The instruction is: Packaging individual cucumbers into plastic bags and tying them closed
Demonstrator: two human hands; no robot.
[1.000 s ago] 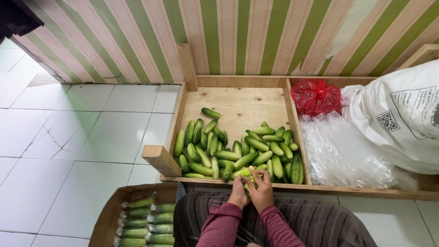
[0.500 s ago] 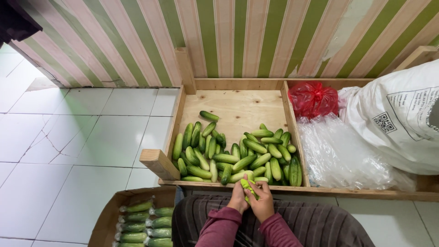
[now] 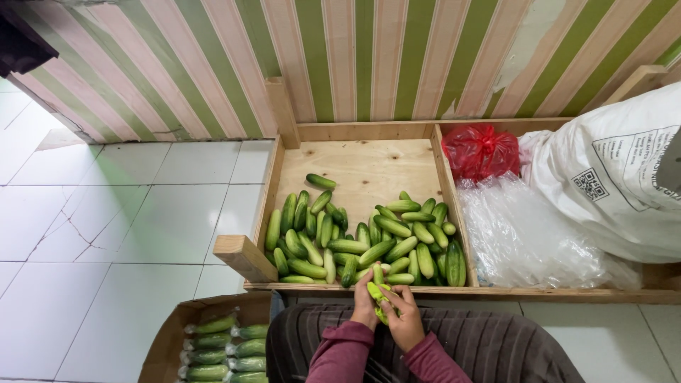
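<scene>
My left hand (image 3: 365, 306) and my right hand (image 3: 404, 319) meet over my lap, just in front of a wooden bin (image 3: 355, 163). Both hands grip one small green cucumber (image 3: 377, 291) between them; part of it is hidden by my fingers. Several loose cucumbers (image 3: 355, 241) lie heaped in the near half of the bin. Maroon sleeves cover my forearms.
A cardboard box (image 3: 170, 333) at my lower left holds several plastic-wrapped cucumbers (image 3: 220, 347). Right of the bin lie clear plastic bags (image 3: 525, 234), a red bag (image 3: 481, 150) and a large white sack (image 3: 610, 177). White floor tiles (image 3: 106, 227) spread left; a striped wall stands behind.
My hands have drawn back from the pile's front edge toward my lap, bringing one cucumber with them. The view has shifted slightly.
</scene>
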